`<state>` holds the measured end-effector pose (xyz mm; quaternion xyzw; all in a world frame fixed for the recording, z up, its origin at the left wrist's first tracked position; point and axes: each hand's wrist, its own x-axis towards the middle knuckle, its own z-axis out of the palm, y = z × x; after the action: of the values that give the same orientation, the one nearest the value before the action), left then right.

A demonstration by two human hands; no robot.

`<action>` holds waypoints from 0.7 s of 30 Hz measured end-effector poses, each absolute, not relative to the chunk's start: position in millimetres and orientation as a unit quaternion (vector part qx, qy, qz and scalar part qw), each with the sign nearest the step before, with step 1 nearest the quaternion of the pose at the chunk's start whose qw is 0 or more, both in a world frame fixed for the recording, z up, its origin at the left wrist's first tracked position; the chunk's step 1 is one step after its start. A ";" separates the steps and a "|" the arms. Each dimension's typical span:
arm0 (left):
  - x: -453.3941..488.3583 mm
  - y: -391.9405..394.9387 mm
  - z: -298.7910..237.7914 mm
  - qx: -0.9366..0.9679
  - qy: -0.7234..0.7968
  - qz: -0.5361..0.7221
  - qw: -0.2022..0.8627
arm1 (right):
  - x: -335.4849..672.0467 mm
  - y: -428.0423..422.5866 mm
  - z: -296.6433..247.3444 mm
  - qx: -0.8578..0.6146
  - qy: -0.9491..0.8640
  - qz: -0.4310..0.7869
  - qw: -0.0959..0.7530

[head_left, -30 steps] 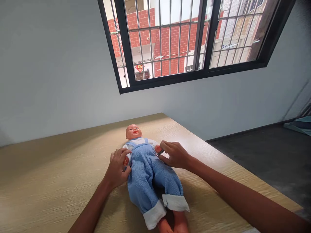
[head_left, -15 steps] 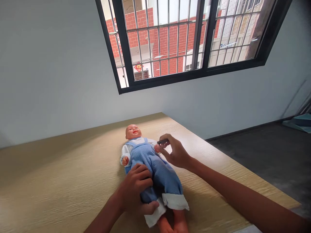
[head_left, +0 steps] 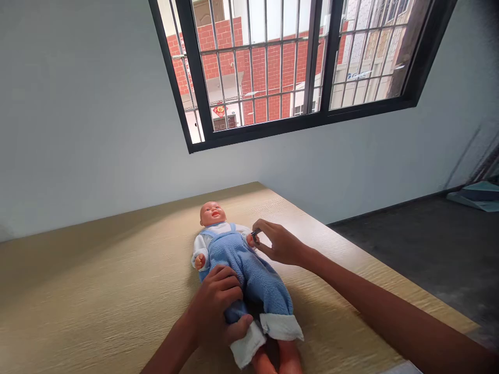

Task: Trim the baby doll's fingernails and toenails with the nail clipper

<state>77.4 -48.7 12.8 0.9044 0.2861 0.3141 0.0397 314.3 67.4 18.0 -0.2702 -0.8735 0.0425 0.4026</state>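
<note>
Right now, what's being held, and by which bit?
The right hand pinches a small dark tool, part unclear; the left hand lies over the doll's leg.

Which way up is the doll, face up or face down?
Face up: the doll lies on its back on the table, its face showing.

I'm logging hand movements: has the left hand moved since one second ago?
Yes: the left hand has moved away from the far table corner, down over the leg of the doll.

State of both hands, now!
Left hand: laid over the blue fabric overalls of the bald plastic doll; grip can't be told.
Right hand: closed, pinching a small dark metallic tool.
</note>
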 end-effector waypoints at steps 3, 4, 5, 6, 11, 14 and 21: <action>78.1 -48.7 12.9 0.903 0.289 0.315 0.042 | 314.9 64.9 21.4 -0.254 -0.888 0.030 0.382; 78.3 -48.9 12.5 0.902 0.289 0.317 0.043 | 315.1 64.4 22.5 -0.250 -0.892 0.026 0.377; 78.4 -49.0 12.1 0.901 0.290 0.319 0.045 | 315.3 64.1 23.4 -0.246 -0.895 0.023 0.372; 78.5 -49.2 11.8 0.901 0.290 0.321 0.045 | 315.4 64.0 24.1 -0.243 -0.897 0.020 0.368; 78.1 -49.4 12.8 0.902 0.296 0.310 0.045 | 315.2 64.0 23.8 -0.241 -0.902 0.011 0.357; 77.8 -49.0 13.6 0.902 0.300 0.306 0.048 | 315.1 63.4 24.1 -0.239 -0.906 0.009 0.349; 78.1 -48.2 11.6 0.900 0.300 0.313 0.045 | 313.2 61.6 25.7 -0.236 -0.909 0.001 0.344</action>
<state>78.1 -48.2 11.6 0.9003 0.2998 0.3125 0.0447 313.2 61.6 25.7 -0.2355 -0.9089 0.0012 0.3440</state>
